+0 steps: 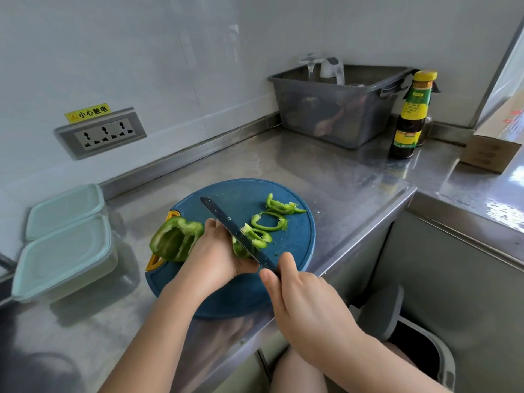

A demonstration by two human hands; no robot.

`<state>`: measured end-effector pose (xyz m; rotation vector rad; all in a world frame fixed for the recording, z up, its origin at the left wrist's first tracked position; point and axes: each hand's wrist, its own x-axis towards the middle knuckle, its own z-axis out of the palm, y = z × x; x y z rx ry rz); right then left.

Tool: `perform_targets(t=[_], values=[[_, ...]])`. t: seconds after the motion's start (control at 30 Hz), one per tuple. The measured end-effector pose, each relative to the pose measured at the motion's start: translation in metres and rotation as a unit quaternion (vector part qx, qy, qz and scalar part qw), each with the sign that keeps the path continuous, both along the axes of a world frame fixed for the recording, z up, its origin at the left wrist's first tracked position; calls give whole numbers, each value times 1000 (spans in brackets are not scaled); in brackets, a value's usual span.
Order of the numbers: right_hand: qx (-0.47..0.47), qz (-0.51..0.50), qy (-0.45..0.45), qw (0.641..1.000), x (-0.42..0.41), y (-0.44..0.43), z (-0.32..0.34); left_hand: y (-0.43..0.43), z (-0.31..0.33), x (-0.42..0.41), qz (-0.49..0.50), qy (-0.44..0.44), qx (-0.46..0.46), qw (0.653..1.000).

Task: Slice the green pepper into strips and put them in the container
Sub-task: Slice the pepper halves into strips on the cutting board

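A round blue cutting board (246, 296) lies at the steel counter's front edge. My left hand (218, 251) holds down a piece of green pepper (239, 249) on it. My right hand (300, 302) grips the handle of a dark knife (226, 224), whose blade runs along my left fingers and cuts into that piece. A larger hollow pepper piece (175, 239) lies at the board's left edge. Cut pepper strips (270, 221) lie to the right of the blade. Two lidded clear containers (66, 256) stand to the left of the board.
A grey plastic tub (337, 109) with utensils stands at the back right, a dark sauce bottle (408, 117) beside it and a cardboard box (490, 148) further right. A wall socket (103, 133) sits behind the counter. A bin (419, 347) stands on the floor below right.
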<state>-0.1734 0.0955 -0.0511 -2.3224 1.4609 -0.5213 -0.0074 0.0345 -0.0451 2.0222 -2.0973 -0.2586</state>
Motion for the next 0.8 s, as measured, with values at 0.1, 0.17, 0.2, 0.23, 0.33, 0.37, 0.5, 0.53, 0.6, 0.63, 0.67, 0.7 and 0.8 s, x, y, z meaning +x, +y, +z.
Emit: perform_targets(t=[0.1,0.17,0.2,0.23,0.33,0.37,0.5,0.53,0.6,0.63,0.67,0.7,0.8], values=[[-4,0,19,1000,3,0,-1,0,2,-1,4,-16,12,1000],[-8,-1,28,1000,5,1,-3,0,4,-2,6,-23,22,999],[-11,-2,33,999,6,0,-3,1,5,-2,9,-20,27,999],[-11,-3,36,999,6,0,-3,1,6,-3,12,-15,31,999],[-4,-4,36,999,5,-3,-3,3,8,-4,14,-2,31,999],[-2,-5,35,999,5,-3,-2,4,9,-5,16,5,31,999],[-3,-4,33,999,5,-6,-3,7,14,-8,20,14,37,999],[3,-6,29,1000,5,-9,-3,8,14,-8,29,24,40,998],[18,-15,21,999,4,-15,-5,10,13,-6,63,58,44,995],[24,-17,17,999,4,-17,-6,10,12,-5,76,71,45,994],[29,-15,11,999,3,-20,-7,10,11,-3,81,78,45,993],[35,-9,3,999,2,-22,-7,10,10,-2,81,80,49,992],[59,9,-33,998,-1,-25,-4,8,9,1,74,92,55,992]])
